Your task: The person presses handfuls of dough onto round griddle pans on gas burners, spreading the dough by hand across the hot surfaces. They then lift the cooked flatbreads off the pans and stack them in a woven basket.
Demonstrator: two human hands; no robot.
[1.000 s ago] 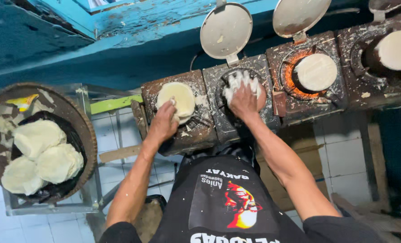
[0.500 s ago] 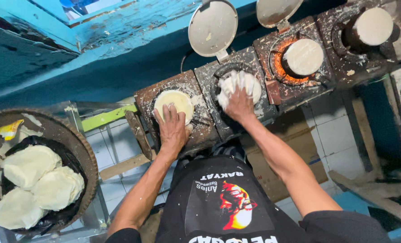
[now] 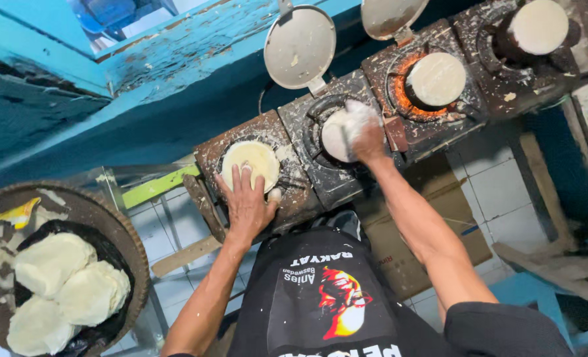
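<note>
A person stands at a row of small stoves. The left hand (image 3: 246, 206) lies open, fingers spread flat on a pale round cake (image 3: 249, 162) in its pan, pressing it even. The right hand (image 3: 365, 135), floury, curls loosely over the next cake (image 3: 332, 135); its grip is unclear. Raised round lids (image 3: 300, 46) stand behind. A basket (image 3: 119, 228) of dough lumps (image 3: 51, 262) sits left.

Peeling blue wall (image 3: 175, 59), white tiled floor (image 3: 499, 192), wooden planks (image 3: 551, 264), daylight from a window (image 3: 122, 16)

row of stoves (image 3: 320, 178) with round pans (image 3: 435, 79)
</note>
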